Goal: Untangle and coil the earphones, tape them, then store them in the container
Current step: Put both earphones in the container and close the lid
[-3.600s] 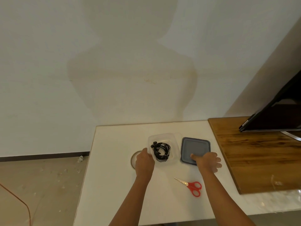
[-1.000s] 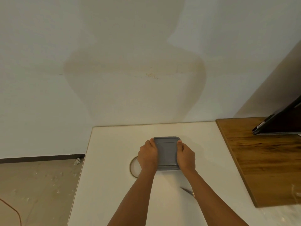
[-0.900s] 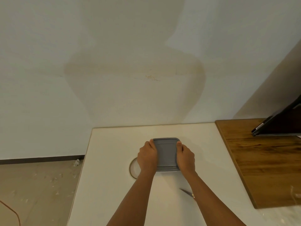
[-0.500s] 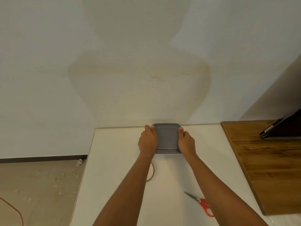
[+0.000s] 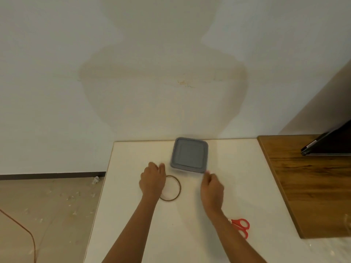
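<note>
The container (image 5: pixel 189 155) stands near the far edge of the white table (image 5: pixel 133 215), against the wall, with its grey lid on. The earphones are hidden inside it. My left hand (image 5: pixel 152 180) hovers just left of and nearer than the container, fingers loosely apart, holding nothing and partly covering the tape roll (image 5: pixel 173 188). My right hand (image 5: pixel 211 187) is below the container's near right corner, fingers loosely curled and empty, apart from the lid.
Red-handled scissors (image 5: pixel 240 226) lie behind my right forearm. A wooden board (image 5: pixel 307 186) adjoins the table on the right, with a dark tilted screen (image 5: pixel 330 144) on it. Floor with debris and an orange cable (image 5: pixel 28 232) lies to the left.
Both hands closed the lid on the container, pushed it to the far edge by the wall, then let go and drew back toward me.
</note>
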